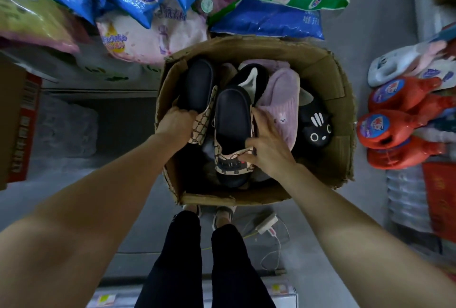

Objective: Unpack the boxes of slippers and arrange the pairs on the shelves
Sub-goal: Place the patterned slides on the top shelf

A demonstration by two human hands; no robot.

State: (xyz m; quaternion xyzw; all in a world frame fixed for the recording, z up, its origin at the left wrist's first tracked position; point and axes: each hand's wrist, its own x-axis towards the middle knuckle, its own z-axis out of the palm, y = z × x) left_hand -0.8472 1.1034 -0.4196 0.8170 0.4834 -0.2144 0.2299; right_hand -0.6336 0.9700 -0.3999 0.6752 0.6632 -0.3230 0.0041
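An open cardboard box (318, 65) stands on the floor in front of my feet, full of slippers. My left hand (176, 123) grips a dark slide slipper (197, 83) with a beige patterned strap at the box's left side. My right hand (267, 144) holds the matching dark slide (232, 115) by its patterned strap in the middle of the box. To the right lie a fuzzy lilac slipper (282, 100) and a black cat-face slipper (317, 130). A black slipper with white lining (249, 78) sits behind them.
Bags of detergent powder (269, 18) are piled behind the box. Red detergent bottles (394, 130) stand at the right, with packed water bottles (407, 199) below them. A red-printed carton (19, 125) is at the left. A charger and cable (267, 223) lie on the floor near my feet.
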